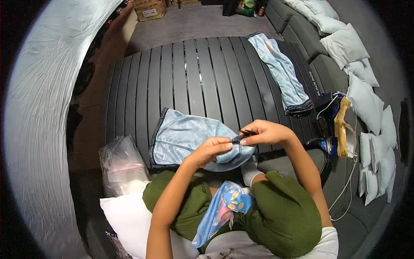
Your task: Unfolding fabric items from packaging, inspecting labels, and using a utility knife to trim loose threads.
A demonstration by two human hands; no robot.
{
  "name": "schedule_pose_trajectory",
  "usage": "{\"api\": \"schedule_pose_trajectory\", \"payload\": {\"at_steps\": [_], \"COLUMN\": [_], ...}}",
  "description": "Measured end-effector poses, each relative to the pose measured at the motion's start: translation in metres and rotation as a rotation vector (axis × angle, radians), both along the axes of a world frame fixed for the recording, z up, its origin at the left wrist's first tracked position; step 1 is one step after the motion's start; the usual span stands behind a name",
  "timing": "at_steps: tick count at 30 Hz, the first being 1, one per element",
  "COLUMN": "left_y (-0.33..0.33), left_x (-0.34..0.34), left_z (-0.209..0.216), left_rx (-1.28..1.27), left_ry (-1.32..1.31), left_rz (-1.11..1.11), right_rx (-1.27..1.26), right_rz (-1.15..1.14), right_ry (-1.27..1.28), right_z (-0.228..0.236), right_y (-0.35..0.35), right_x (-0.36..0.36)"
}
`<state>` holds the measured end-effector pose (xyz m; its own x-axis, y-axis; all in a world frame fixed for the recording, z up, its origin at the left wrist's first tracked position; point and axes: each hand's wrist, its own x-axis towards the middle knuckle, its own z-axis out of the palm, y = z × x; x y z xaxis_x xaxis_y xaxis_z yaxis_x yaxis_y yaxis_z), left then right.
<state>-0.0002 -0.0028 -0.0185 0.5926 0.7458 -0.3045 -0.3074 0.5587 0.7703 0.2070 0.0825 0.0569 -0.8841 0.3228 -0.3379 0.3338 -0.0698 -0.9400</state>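
A light blue velvety cloth cover (185, 131) with dark edging lies at the near edge of the slatted table, its right end lifted and bunched. My left hand (212, 150) pinches the dark edging at that end. Close beside it, my right hand (268, 131) is closed, its thumb pressed on the same edging. Small dark pointed blades (247, 132) stick out from its fingers, looking like thread snips; the rest of the tool is hidden in the hand. Across my lap lies a blue printed cloth (224, 209).
The black slatted table (172, 77) carries another light blue cover (280, 71) at its far right. Clear plastic bags (125, 166) sit left of my knees. Several pale cushions (364, 97) line the grey sofa on the right, near a blue and gold bag (341, 125) and white cord (345, 200).
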Motion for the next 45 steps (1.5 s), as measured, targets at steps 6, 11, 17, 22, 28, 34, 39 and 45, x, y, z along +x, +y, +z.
{"api": "schedule_pose_trajectory", "payload": {"at_steps": [6,11,17,22,28,34,39,45], "left_y": [0.002,-0.002,-0.003,-0.007,-0.007,-0.012,-0.012,-0.014], "left_x": [0.005,0.006,0.006,0.006,0.000,0.003,0.004,0.006], "left_z": [0.004,0.022,0.021,0.020,0.024,0.013,0.010,0.014], "left_rx": [-0.241,-0.194,-0.132,-0.114,0.015,0.210,0.127,0.179], "left_ry": [-0.280,0.079,-0.161,-0.210,-0.358,-0.289,-0.242,-0.187], "left_rz": [0.356,0.276,0.268,0.461,0.369,0.475,0.499,0.579], "right_rx": [0.189,0.084,0.188,0.348,-0.099,0.059,0.405,0.302], "right_rz": [-0.141,-0.101,-0.292,-0.474,-0.500,-0.315,-0.346,-0.419], "right_ry": [-0.065,-0.026,0.008,0.003,0.007,-0.392,-0.189,-0.115], "right_z": [-0.020,0.000,-0.018,-0.014,-0.011,-0.016,-0.022,0.002], "right_y": [0.003,-0.007,-0.005,-0.011,-0.027,-0.035,-0.040,-0.047], "right_x": [0.008,0.004,0.007,0.014,0.017,0.009,0.014,0.002]}}
